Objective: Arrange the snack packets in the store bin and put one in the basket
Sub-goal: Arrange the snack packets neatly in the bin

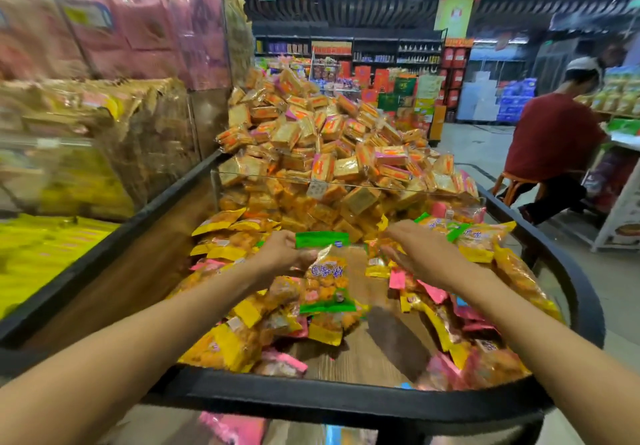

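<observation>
Hands: left (282,250) grips 1 green-edged packet (327,276), right (414,250) spread over bin (346,404).

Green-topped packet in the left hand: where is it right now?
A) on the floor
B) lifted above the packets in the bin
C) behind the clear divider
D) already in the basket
B: the left hand pinches the green-topped packet at its top, hanging over the bin.

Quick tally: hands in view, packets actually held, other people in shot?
Hands: 2, left hand and right hand
Held packets: 1, the green-edged packet, gripped by the left hand
Other people: 1, a seated person
Total: 4
</observation>
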`<state>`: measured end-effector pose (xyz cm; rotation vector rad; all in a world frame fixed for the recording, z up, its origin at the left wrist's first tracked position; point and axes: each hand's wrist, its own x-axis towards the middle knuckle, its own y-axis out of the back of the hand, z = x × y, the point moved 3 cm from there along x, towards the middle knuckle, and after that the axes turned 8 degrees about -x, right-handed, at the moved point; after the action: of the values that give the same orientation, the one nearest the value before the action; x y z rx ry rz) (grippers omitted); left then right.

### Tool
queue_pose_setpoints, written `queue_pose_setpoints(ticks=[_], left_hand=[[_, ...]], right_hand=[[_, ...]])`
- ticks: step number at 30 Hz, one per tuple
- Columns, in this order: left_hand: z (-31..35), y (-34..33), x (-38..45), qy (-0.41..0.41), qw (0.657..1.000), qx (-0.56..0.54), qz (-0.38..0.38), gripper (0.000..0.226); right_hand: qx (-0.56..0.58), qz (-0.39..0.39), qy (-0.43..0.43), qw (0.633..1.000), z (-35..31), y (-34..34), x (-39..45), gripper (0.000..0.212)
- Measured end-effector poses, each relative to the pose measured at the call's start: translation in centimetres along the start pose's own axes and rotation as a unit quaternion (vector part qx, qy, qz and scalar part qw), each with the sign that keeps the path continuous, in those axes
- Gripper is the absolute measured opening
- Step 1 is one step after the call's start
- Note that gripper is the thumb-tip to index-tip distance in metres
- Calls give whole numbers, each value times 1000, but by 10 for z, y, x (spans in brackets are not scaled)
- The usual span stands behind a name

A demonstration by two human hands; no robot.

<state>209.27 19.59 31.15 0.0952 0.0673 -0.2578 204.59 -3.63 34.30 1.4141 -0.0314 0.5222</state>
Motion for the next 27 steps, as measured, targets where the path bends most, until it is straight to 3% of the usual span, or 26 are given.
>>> queue_pose_setpoints(ticks=[4,7,12,19,21,25,27], left_hand=[[2,20,-4,1,999,-38,19,19],[5,29,-5,5,999,-38,14,15],[5,29,1,11,1000,-14,-15,21],[6,23,2,-14,998,-9,-64,29],[5,23,1,-16,997,-6,-78,27],[4,21,0,0,995,-22,-94,28],[4,20,0,0,995,-28,-98,23]], right_hand=[[34,22,37,998,-53,-4,37,33],[156,-4,20,988,-75,-19,50,52],[203,-18,4,979,-64,-37,42,70],[323,-2,-39,946,-64,-32,44,70],[364,-11,-60,929,-62,-33,44,61],[434,20,-99,895,-55,-37,46,13],[462,33,-118,878,-54,-34,45,6]])
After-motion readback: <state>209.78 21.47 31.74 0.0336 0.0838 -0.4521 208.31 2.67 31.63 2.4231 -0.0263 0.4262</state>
